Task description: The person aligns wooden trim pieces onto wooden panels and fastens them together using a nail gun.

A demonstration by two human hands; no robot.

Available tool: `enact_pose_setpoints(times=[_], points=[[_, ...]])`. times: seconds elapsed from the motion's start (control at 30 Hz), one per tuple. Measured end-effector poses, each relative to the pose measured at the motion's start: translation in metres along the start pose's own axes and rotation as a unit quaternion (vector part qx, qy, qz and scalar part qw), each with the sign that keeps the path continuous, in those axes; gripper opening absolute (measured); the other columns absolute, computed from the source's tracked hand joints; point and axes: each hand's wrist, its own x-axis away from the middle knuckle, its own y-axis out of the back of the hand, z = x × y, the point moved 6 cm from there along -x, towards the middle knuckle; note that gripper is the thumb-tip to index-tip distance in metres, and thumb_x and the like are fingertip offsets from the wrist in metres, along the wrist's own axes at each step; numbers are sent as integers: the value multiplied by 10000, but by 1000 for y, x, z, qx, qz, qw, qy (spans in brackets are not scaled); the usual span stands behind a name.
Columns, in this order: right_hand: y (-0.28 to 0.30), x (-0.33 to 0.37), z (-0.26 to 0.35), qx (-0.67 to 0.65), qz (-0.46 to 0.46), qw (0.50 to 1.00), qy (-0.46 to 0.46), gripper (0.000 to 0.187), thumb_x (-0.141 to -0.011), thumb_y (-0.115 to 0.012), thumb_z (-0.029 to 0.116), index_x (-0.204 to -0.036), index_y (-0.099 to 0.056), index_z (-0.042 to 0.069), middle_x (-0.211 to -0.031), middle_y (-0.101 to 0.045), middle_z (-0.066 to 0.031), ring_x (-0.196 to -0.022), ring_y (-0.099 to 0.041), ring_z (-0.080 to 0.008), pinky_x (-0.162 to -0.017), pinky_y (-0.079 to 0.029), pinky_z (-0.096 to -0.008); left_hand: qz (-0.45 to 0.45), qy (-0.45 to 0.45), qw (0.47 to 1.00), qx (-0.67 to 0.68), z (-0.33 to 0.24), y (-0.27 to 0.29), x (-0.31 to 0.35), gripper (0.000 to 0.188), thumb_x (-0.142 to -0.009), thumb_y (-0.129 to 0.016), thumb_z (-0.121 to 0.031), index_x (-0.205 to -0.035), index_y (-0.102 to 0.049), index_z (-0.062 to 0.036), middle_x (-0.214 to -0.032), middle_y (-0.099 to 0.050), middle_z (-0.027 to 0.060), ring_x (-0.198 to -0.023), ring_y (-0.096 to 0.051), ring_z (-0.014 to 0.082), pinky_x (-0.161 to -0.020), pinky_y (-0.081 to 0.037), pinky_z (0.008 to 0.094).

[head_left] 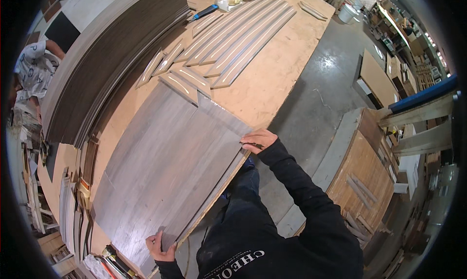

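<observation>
A large grey wood-grain panel (155, 162) lies flat at the near side of the workbench. Along its edge closest to me runs a narrow grey wood strip (212, 192). My right hand (260, 140) is closed at the strip's far end, by the panel's corner, with its fingertips curled over the edge. At the near end my left hand (161, 247) pinches the strip between thumb and fingers. Past the panel's far edge, two short angled pieces (180, 87) carry white glue lines, and one overlaps the panel. Several long grey strips (253, 43) with glue beads lie beyond them.
A tall stack of dark boards (116, 50) stands to the left on the workbench (287, 60). A blue-handled tool (205, 11) lies at the back. Another person (36, 70) is at far left. A wooden table (362, 177) with loose strips stands at right.
</observation>
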Motion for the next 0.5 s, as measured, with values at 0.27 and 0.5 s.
enact_pose_setpoints(times=[0.27,0.5], points=[[-1,1,-3,-13,-20,999,21,158,-678,-702,106,-831,-665,94,-850,-648,-54,-781,-607,-194,-702,-470,-283,-23,-43,997,-66,-5,-4,-1,647,-389,-733,-106,-1022,-612,-50,-875,-439,127,-844,-457,292,-759,-386,377],[-4,0,-6,5,-19,999,27,142,-678,-700,104,-815,-663,97,-826,-648,-47,-765,-606,-194,-691,-471,-288,-11,-57,994,-93,-6,-5,0,669,-424,-741,-133,-1073,-600,-55,-902,-440,122,-856,-461,272,-761,-406,355]])
